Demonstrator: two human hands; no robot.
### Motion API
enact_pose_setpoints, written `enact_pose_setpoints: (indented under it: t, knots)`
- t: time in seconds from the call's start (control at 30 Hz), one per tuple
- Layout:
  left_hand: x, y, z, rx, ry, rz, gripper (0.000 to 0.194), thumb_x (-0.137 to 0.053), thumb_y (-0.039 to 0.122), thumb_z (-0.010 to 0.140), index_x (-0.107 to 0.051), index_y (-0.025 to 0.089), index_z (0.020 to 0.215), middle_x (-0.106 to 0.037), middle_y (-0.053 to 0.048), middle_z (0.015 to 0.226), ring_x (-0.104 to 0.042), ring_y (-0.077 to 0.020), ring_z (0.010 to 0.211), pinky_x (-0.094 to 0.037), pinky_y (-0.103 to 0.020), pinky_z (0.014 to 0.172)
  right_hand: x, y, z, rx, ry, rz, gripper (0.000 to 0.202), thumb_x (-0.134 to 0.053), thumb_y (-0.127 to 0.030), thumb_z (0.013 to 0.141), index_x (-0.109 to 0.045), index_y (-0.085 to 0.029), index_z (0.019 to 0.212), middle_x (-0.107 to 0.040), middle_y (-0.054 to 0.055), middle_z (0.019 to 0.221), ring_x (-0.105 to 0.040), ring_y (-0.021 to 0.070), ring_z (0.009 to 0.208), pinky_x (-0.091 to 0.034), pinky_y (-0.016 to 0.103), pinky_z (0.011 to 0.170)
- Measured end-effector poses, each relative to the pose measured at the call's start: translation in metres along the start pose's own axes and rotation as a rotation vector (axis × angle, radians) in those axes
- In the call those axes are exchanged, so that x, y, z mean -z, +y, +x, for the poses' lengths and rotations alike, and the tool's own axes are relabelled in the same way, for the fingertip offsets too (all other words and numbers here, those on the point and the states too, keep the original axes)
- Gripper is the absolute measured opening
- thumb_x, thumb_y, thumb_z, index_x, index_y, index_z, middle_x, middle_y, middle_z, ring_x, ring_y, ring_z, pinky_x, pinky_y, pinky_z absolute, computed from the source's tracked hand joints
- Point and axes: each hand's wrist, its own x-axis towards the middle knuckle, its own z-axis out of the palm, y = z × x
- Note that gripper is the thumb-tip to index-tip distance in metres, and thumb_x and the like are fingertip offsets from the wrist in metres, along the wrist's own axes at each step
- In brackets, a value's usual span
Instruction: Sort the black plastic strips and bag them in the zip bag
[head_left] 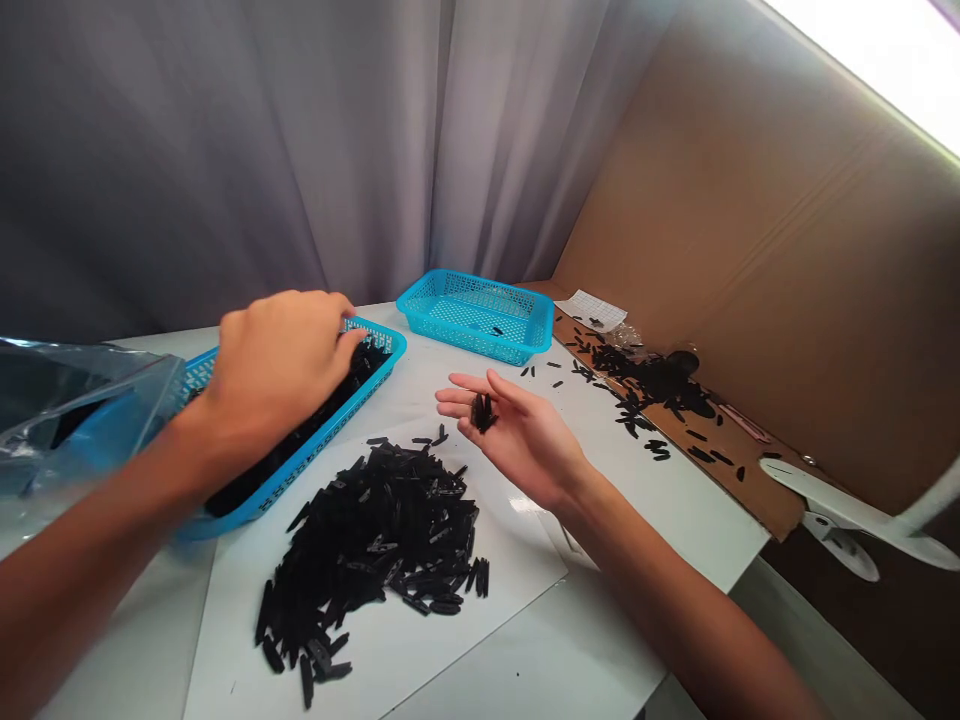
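My left hand (281, 355) is back-up over the blue basket (330, 435) at left, which holds many small, long black pieces. Its thumb and forefinger are apart; the other fingers are hidden, and nothing shows in the hand. My right hand (529, 435) is turned palm up, holding several narrow black pieces (484, 412) against its slightly curled fingers. Below and between the hands, a large heap of the same black pieces (382, 530) lies on a white board (495, 640).
Another blue basket (476, 335) stands at the back, with a few black pieces inside. More black pieces (652, 385) are scattered along the cardboard at right, near a paper sheet (592, 310). A clear plastic bag (75, 430) lies at left. White scissor-like handles (847, 510) jut in at right.
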Motion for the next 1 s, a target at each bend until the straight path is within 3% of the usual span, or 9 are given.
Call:
enact_pose_setpoints:
  t: [0.07,0.17,0.27,0.33,0.5,0.7,0.83,1.0]
  knots:
    - [0.000,-0.006,0.003,0.003,-0.017,-0.084,0.038,-0.053,0.047,0.097,-0.071,0.020,0.116,-0.075,-0.011,0.102,-0.070,-0.0352,0.092,-0.046,-0.040,0.068,-0.002,-0.002,0.000,-0.078,0.022,0.065,0.042,-0.048,-0.037,0.103,-0.062,-0.002,0.120,-0.071,0.023,0.117,-0.070,0.0234,0.108,-0.052,0.031,0.096]
    - [-0.008,0.003,-0.001,-0.280,-0.019,-0.405,0.034,-0.065,0.043,0.092,-0.070,0.023,0.118,-0.075,-0.005,0.108,-0.070,-0.0251,0.094,-0.051,-0.036,0.079,-0.004,-0.003,-0.001,-0.132,-0.030,0.110,0.057,-0.041,-0.048,0.105,-0.056,0.002,0.129,-0.067,0.026,0.126,-0.066,0.0258,0.119,-0.046,0.037,0.109]
    - [-0.019,0.024,-0.014,-0.664,-0.126,-0.538,0.033,-0.066,0.031,0.094,-0.067,0.024,0.126,-0.071,-0.004,0.118,-0.066,-0.0210,0.103,-0.050,-0.031,0.086,-0.003,-0.001,-0.002,-0.150,-0.167,0.099,0.064,-0.028,-0.056,0.106,-0.062,-0.004,0.123,-0.070,0.020,0.117,-0.065,0.0234,0.113,-0.048,0.036,0.104]
    - [-0.025,0.034,-0.020,-0.760,-0.175,-0.564,0.029,-0.066,0.023,0.094,-0.069,0.022,0.123,-0.070,-0.005,0.117,-0.065,-0.0204,0.102,-0.049,-0.031,0.085,-0.002,0.002,-0.002,-0.160,-0.253,0.068,0.067,-0.025,-0.061,0.105,-0.067,-0.009,0.115,-0.071,0.015,0.107,-0.066,0.0215,0.103,-0.051,0.035,0.095]
    - [-0.029,0.034,-0.021,-0.653,-0.174,-0.695,0.017,-0.066,0.012,0.093,-0.075,0.018,0.105,-0.073,-0.003,0.093,-0.064,-0.0156,0.082,-0.047,-0.029,0.075,0.000,0.005,-0.001,-0.136,-0.317,0.046,0.053,-0.052,-0.061,0.097,-0.072,-0.012,0.101,-0.070,0.012,0.097,-0.065,0.0214,0.098,-0.054,0.036,0.094]
    - [-0.028,0.032,-0.016,-0.425,-0.153,-0.830,0.011,-0.070,0.013,0.086,-0.077,0.019,0.093,-0.077,0.000,0.087,-0.069,-0.0141,0.078,-0.052,-0.024,0.071,0.004,0.008,0.000,-0.062,-0.166,-0.033,0.012,-0.075,-0.024,0.087,-0.075,-0.013,0.091,-0.073,0.007,0.095,-0.070,0.0152,0.093,-0.051,0.032,0.105]
    - [-0.027,0.035,-0.016,-0.370,-0.213,-0.933,0.017,-0.068,0.013,0.086,-0.077,0.020,0.098,-0.079,0.000,0.094,-0.073,-0.0153,0.086,-0.058,-0.026,0.082,0.007,0.012,0.004,0.008,-0.065,-0.138,0.012,-0.081,-0.022,0.081,-0.074,-0.014,0.089,-0.076,0.005,0.086,-0.072,0.0124,0.085,-0.054,0.025,0.090]
    - [-0.025,0.037,-0.017,-0.321,-0.235,-0.986,0.015,-0.067,0.014,0.087,-0.077,0.019,0.098,-0.079,0.000,0.096,-0.074,-0.0158,0.088,-0.060,-0.026,0.084,0.007,0.014,0.007,0.073,-0.005,-0.215,0.019,-0.084,-0.025,0.078,-0.075,-0.014,0.091,-0.077,0.005,0.079,-0.070,0.0112,0.077,-0.051,0.022,0.074]
